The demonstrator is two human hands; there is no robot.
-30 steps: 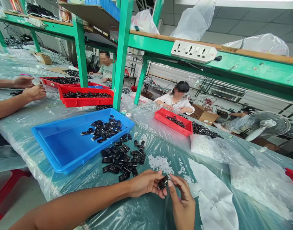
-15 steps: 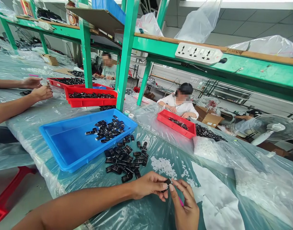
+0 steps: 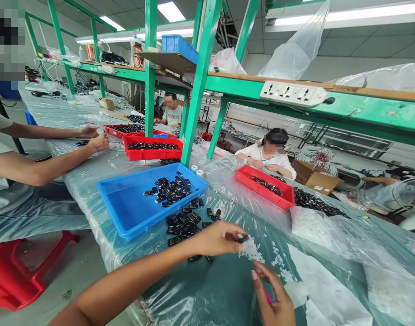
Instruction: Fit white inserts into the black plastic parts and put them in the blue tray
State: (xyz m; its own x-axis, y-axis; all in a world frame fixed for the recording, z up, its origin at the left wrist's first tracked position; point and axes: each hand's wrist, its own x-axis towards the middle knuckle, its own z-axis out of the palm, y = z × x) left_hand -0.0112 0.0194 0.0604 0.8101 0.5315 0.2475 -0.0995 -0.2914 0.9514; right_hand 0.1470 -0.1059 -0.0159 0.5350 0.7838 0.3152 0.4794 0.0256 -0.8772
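My left hand (image 3: 224,239) pinches a small black plastic piece (image 3: 243,239) between thumb and fingers, above a scatter of tiny white pieces (image 3: 252,251). Lower and to the right is my right hand (image 3: 277,296), with thumb and forefinger apart. A slim pink object (image 3: 267,295) lies within its curled fingers; most of it is hidden by the hand. Behind my left forearm, a pile of black plastic pieces (image 3: 183,222) rests on the plastic-covered table, partly covered by that arm. More such pieces (image 3: 173,188) lie in the blue tray (image 3: 121,203).
Red trays (image 3: 155,155) of black parts stand beyond the blue one, near a green shelf post (image 3: 200,86). A white sheet (image 3: 329,285) and bags of white pieces (image 3: 319,226) lie to the right. Co-workers sit at left and across the table.
My hands have parted: the left has lifted away with the black piece, the right has dropped lower right. The camera view has swung left and up.
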